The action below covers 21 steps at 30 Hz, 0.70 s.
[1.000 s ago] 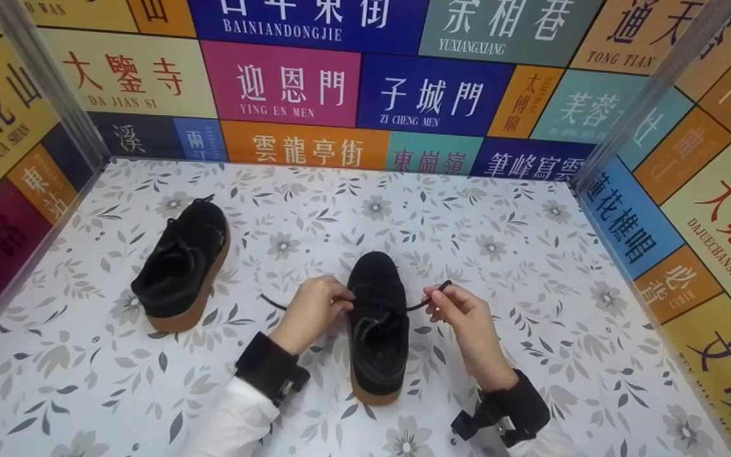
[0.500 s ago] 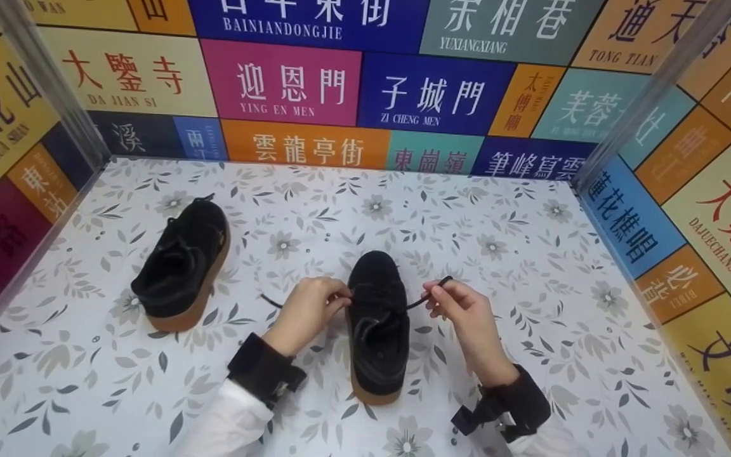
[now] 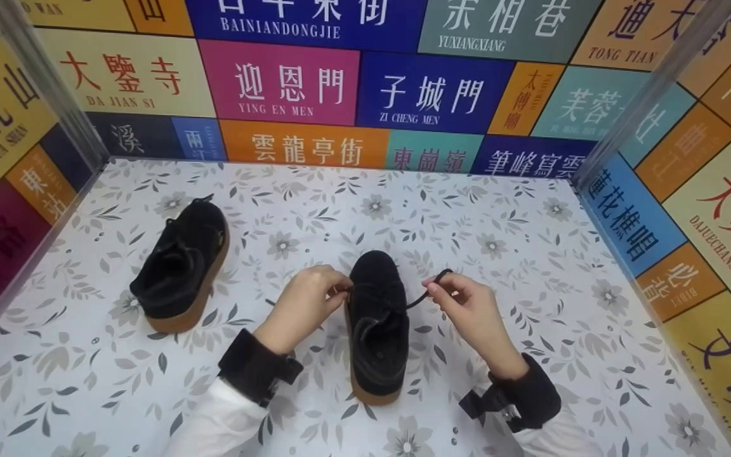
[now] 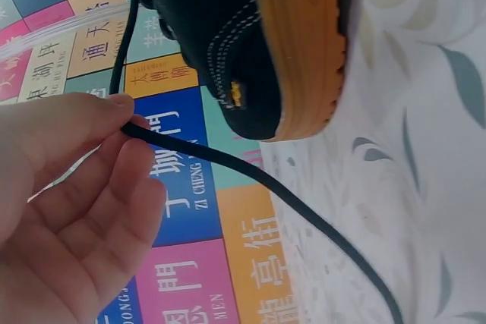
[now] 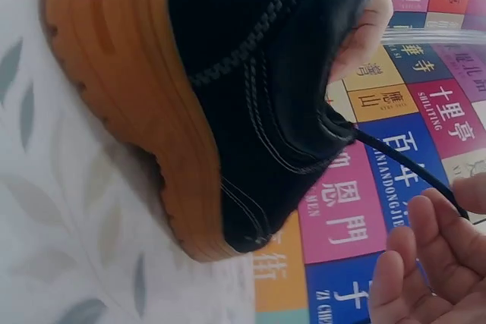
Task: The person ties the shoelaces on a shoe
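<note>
Here's the black shoe [image 3: 378, 327], upright on the desk [image 3: 518, 244] between the two hands, toe pointing away from the person. Soft, matt dark upper, suede-like, rounded at the toe, with double rows of pale stitching curving along the side, and under it a thick gum-brown sole [image 4: 300, 51] with a notched edge. The laces are black, round and cord-like.

Over on the left lace [image 4: 235, 163], the left hand [image 3: 305, 301] has it pinched between thumb and index finger, the other fingers loosely curled, the cord's tail drooping past them. It's right beside the shoe. Across to the right hand [image 3: 470, 314]: thumb and fingertips nearly together on the right lace [image 5: 410, 165], which runs up taut-looking from the shoe.

And there's the change! Half a second ago that right-hand end stuck up straight; now it bends over in a small loop above the fingers. The left hand has edged up and outward, hiding more of its lace tail. The shoe holds its place, and so does the second shoe [image 3: 181, 266], its match, angled off to the left.

Black wrist bands [image 3: 254, 365] cross the white sleeves [image 3: 213, 422]. A small yellow tag [image 4: 237, 95] sits on the shoe's side, too small to read. Behind, the coloured sign panels [image 3: 280, 82] shout their names: YING EN MEN on pink, ZI CHENG MEN and BAINIANDONGJIE on blue, DA JIAN SI on cream, YUXIANGXIANG on grey-green.
</note>
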Each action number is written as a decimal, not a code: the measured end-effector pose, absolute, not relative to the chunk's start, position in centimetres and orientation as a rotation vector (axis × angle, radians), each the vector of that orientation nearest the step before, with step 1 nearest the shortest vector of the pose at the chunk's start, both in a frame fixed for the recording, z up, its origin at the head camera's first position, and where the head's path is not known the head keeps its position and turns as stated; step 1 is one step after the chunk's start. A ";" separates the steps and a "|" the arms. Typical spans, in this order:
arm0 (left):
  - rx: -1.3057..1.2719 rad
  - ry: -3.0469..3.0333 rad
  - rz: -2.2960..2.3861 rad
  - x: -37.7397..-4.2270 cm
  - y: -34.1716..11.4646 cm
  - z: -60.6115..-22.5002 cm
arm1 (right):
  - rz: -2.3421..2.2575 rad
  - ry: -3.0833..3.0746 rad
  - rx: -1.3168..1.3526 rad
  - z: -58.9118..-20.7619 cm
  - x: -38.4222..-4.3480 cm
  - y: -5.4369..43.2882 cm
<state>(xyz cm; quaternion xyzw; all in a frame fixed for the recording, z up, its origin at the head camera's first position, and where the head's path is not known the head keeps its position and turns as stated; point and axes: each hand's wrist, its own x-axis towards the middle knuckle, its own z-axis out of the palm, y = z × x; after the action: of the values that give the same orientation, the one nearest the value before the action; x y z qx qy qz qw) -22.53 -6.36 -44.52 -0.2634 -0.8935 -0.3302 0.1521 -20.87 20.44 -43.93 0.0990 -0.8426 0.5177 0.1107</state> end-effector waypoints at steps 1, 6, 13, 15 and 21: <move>-0.756 -2.561 -0.946 -22.5 -6.3 -44.3 | 1.439 -2.487 0.316 -43.7 -20.9 20.5; -0.769 -2.550 -0.968 -22.2 -6.0 -43.4 | 1.241 -2.490 0.412 -43.0 -21.2 20.5; -0.804 -2.495 -1.053 -22.2 -5.5 -42.5 | 1.197 -2.474 0.490 -42.1 -21.5 20.1; -0.810 -2.486 -1.075 -22.2 -5.4 -42.4 | 1.161 -2.471 0.514 -41.9 -21.5 20.0; -0.813 -2.477 -1.118 -22.2 -5.0 -42.2 | 1.013 -2.423 0.591 -41.5 -21.3 19.8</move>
<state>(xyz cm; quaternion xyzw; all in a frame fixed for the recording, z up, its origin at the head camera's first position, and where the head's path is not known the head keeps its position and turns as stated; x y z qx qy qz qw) -22.20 -5.03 -42.23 -0.2833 -0.8630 -0.3897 0.1518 -21.25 19.81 -41.47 0.2140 -0.8775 0.3668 0.2230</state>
